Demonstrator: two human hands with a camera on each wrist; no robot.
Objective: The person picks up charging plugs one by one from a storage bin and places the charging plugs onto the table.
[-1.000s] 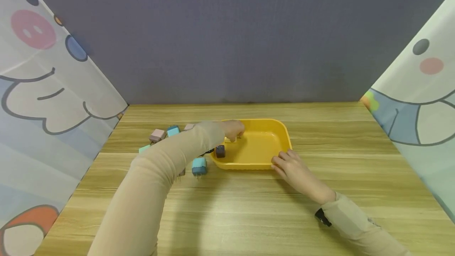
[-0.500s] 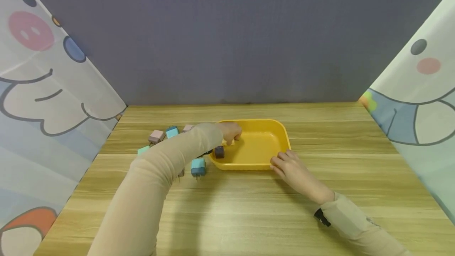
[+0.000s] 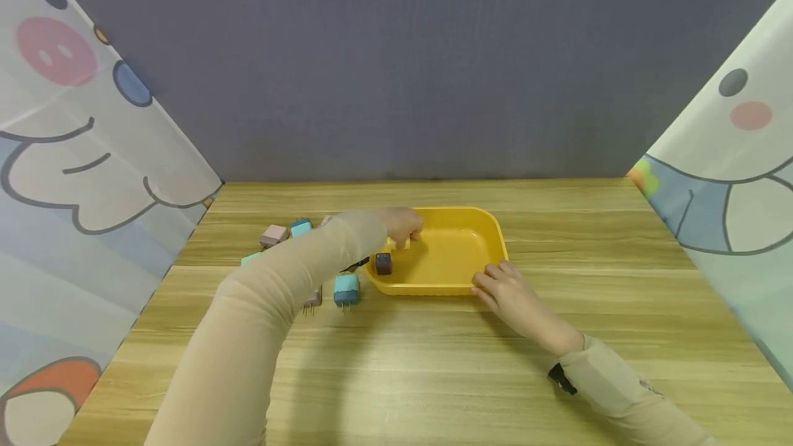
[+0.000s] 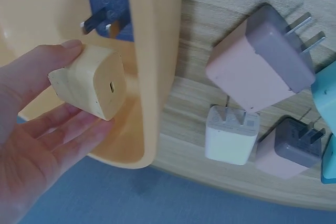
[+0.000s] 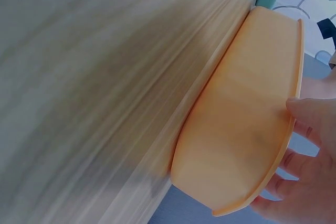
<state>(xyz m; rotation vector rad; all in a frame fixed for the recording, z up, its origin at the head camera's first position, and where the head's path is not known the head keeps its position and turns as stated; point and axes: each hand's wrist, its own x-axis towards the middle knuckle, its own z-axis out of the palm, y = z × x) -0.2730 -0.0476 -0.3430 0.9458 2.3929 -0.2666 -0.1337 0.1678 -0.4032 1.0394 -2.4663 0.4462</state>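
In the left wrist view, my left hand (image 4: 39, 135) holds a pale yellow charger (image 4: 100, 82) between the thumb above and the fingers below, inside the yellow tray (image 3: 449, 290). The charger's port face points toward the near tray wall. A dark blue charger (image 4: 111, 9) lies beside it in the tray, prongs showing; the head view shows it as a dark block (image 3: 383, 264). My right hand (image 3: 517, 301) grips the tray's near right corner. Its thumb presses the outer wall (image 5: 236, 114) and its fingers go over the rim.
Left of the tray lie several loose two-tone chargers, including a teal one (image 3: 347, 290), a pink one (image 3: 274, 235) and a white one (image 4: 231, 135). My left sleeve (image 3: 266, 301) hides part of this group. A grey panel (image 3: 421, 74) stands behind the wooden table (image 3: 557, 219).
My left hand has shifted very slightly left within the tray, still with the yellow charger. The right hand and the tray have stayed in place.
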